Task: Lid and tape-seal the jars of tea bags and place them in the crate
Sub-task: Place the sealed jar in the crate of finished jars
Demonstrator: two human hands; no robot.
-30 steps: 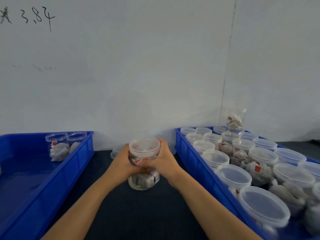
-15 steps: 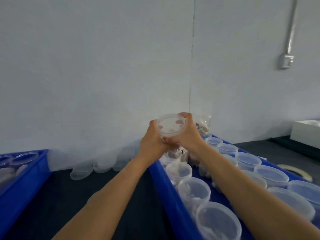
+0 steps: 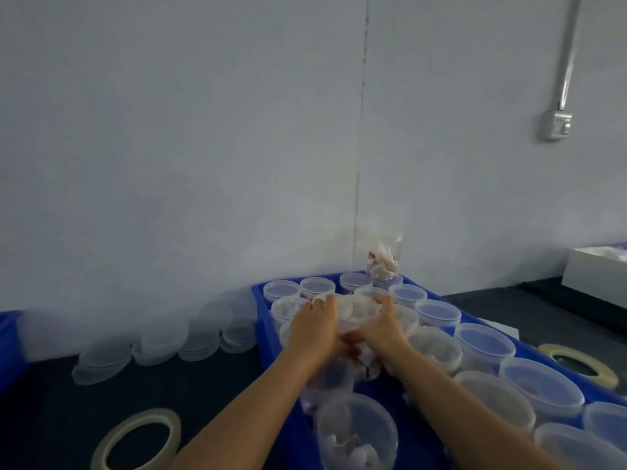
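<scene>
My left hand [image 3: 317,329] and my right hand [image 3: 385,329] grip a clear lidded jar of tea bags [image 3: 356,312] from both sides. The jar sits low inside the blue crate [image 3: 263,329] on the right, among several other lidded jars such as one lidded jar [image 3: 437,313]. Its lower part is hidden by my fingers. One jar with tea bags [image 3: 385,261] stands on top of others at the crate's far corner.
Stacks of loose clear lids [image 3: 163,344] lie along the wall on the dark table. A tape roll [image 3: 139,442] lies at the front left, another tape roll [image 3: 583,364] right of the crate. A second blue crate's edge [image 3: 8,351] shows far left, a white box [image 3: 593,273] far right.
Both hands carried the jar from the table between the crates, up and right, then lowered it into the right crate. My view swung to the right.
</scene>
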